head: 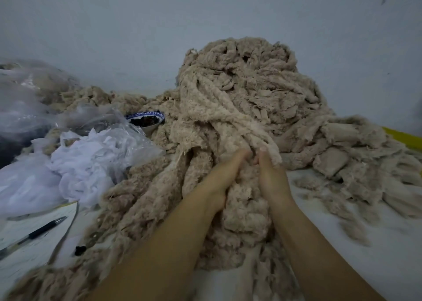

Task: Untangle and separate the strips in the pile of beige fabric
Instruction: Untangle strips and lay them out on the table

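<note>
A tall pile of beige fabric (pixel 246 81) rises against the back wall, its fuzzy strips tangled and spilling toward me. A bunch of strips (pixel 244 211) runs down from the pile between my two hands. My left hand (pixel 219 177) grips the bunch from the left, fingers dug into the fabric. My right hand (pixel 272 175) grips the same bunch from the right, thumb up near the left fingertips. More loose beige strips (pixel 356 154) lie spread to the right.
Clear plastic bags with white fabric (pixel 86 161) lie at the left. A blue-rimmed bowl (pixel 148 121) with dark contents sits behind them. A pen (pixel 34 233) rests on paper at the lower left. A yellow edge (pixel 402 138) shows at the right.
</note>
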Demonstrator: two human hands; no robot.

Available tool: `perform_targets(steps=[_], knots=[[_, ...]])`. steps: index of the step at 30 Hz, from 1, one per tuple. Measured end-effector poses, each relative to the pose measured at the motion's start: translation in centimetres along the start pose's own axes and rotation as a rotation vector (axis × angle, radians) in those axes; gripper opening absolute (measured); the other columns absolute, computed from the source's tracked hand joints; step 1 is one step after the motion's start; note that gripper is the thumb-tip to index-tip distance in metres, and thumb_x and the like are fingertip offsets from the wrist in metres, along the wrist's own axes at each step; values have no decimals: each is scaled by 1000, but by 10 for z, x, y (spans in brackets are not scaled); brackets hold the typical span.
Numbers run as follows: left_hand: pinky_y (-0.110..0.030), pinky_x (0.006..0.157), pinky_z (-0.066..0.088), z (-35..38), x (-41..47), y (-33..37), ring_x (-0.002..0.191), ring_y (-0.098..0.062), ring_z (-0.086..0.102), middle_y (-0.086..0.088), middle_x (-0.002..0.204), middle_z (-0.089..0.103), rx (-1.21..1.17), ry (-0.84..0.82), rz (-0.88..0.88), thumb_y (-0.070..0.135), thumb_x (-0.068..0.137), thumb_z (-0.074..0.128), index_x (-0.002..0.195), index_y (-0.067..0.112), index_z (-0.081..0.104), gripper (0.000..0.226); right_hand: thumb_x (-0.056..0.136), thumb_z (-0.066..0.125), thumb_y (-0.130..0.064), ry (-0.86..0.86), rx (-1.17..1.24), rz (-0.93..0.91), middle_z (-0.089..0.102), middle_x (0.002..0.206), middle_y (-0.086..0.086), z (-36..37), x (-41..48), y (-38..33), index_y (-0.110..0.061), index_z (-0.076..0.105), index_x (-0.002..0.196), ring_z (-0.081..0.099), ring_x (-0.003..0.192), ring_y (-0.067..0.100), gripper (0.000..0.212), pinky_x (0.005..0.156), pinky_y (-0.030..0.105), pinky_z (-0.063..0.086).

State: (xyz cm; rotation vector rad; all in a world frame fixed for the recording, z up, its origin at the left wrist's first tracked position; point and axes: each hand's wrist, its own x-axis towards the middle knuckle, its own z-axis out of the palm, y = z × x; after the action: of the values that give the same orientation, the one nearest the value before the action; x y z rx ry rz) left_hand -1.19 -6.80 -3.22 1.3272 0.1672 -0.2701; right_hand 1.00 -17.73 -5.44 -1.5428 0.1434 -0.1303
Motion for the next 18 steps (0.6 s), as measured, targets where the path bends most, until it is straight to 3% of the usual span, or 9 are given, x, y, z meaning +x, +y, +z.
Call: perform_targets(steps=[3, 5, 6, 8, 10, 12, 14, 16, 18], knots=[[-38, 72, 60, -2, 10, 20, 73, -23, 71, -12, 92, 73, -262, 32, -57, 30, 96, 62, 96, 8, 75, 26, 100, 47, -48, -59, -69, -95, 60, 53, -13, 7, -7, 4, -23, 57, 65, 57, 51, -3, 45, 40, 4, 34], [-44, 63, 59, -11, 13, 34, 60, -28, 71, -16, 75, 72, -416, 73, -58, 26, 98, 58, 82, 6, 74, 30, 101, 45, -50, -36, -31, -85, 59, 55, -12, 5, -7, 2, -23, 55, 65, 55, 54, 1, 46, 39, 5, 35], [-41, 51, 58, -18, 13, 43, 50, -27, 69, -15, 64, 70, -503, 88, -46, 24, 98, 58, 76, 7, 73, 31, 101, 45, -50, 3, 34, -42, 59, 58, -11, 2, -6, 0, -23, 55, 67, 57, 52, 1, 45, 37, 7, 36], [-25, 38, 51, -44, 8, 52, 39, -14, 62, -9, 54, 65, -538, 161, 73, 10, 99, 54, 94, 7, 69, 16, 101, 46, -50, 60, 248, 75, 63, 53, -9, -8, 0, -2, -21, 55, 68, 59, 43, 0, 45, 36, 9, 37], [-13, 43, 47, -75, -2, 60, 43, 3, 58, -6, 75, 67, -470, 274, 170, -1, 93, 53, 119, -1, 61, 27, 101, 46, -50, 97, 485, 156, 59, 46, -8, -19, 7, -1, -20, 52, 67, 56, 37, 7, 46, 37, 16, 42], [-20, 50, 54, -114, -3, 68, 59, -9, 69, -18, 96, 69, -587, 224, 283, 4, 90, 57, 112, -4, 65, 25, 102, 44, -52, 83, 582, 188, 45, 41, -5, -25, 15, 3, -21, 45, 65, 45, 33, 11, 47, 37, 17, 38], [-36, 41, 54, -129, 2, 75, 53, -27, 67, -16, 78, 71, -808, 125, 117, 14, 102, 49, 89, 1, 67, 26, 98, 43, -60, -3, 491, 180, 45, 44, -2, -21, 18, 7, -21, 50, 62, 44, 39, 11, 54, 42, 21, 39], [-40, 56, 60, -110, 3, 75, 61, -30, 68, -15, 75, 70, -538, -35, -173, 31, 103, 47, 98, 7, 66, 31, 96, 37, -68, -131, 375, 148, 48, 44, 0, -6, 10, 9, -20, 63, 56, 47, 40, 13, 68, 42, 23, 40], [-37, 75, 60, -88, 19, 49, 86, -27, 69, -10, 98, 70, -51, 268, -8, 47, 101, 46, 112, 12, 60, 39, 101, 28, -62, -233, 385, 81, 45, 42, 0, 6, 0, 10, -17, 68, 53, 42, 37, 13, 77, 40, 21, 37]])
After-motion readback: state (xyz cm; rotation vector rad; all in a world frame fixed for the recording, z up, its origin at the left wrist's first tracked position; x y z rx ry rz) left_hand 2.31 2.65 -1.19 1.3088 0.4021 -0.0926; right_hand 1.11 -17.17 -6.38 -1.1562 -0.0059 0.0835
